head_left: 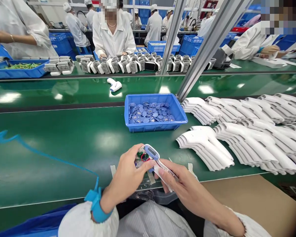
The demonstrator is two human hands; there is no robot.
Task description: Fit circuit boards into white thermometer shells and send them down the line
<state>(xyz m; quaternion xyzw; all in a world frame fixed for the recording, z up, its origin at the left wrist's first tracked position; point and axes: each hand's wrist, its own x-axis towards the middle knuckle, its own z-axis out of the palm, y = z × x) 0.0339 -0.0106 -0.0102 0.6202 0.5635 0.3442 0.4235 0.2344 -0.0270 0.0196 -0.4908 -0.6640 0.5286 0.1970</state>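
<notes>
My left hand (128,172) and my right hand (180,186) together hold a white thermometer housing half (160,166) just above the near edge of the green belt. A small blue-framed display part (151,152) sits at its upper end, with a circuit board showing under my left fingers. My left thumb presses on that end; my right fingers grip the handle. A blue wrist strap (96,204) with a coiled cord is on my left wrist. A blue tray (180,113) of several blue display parts stands just beyond my hands.
Rows of stacked white housing halves (249,138) fill the belt to the right. One assembled white thermometer (114,85) lies on the far belt. Other workers in white coats (113,33) sit opposite behind rows of grey-white units (128,64). Metal frame posts (202,56) rise behind the tray.
</notes>
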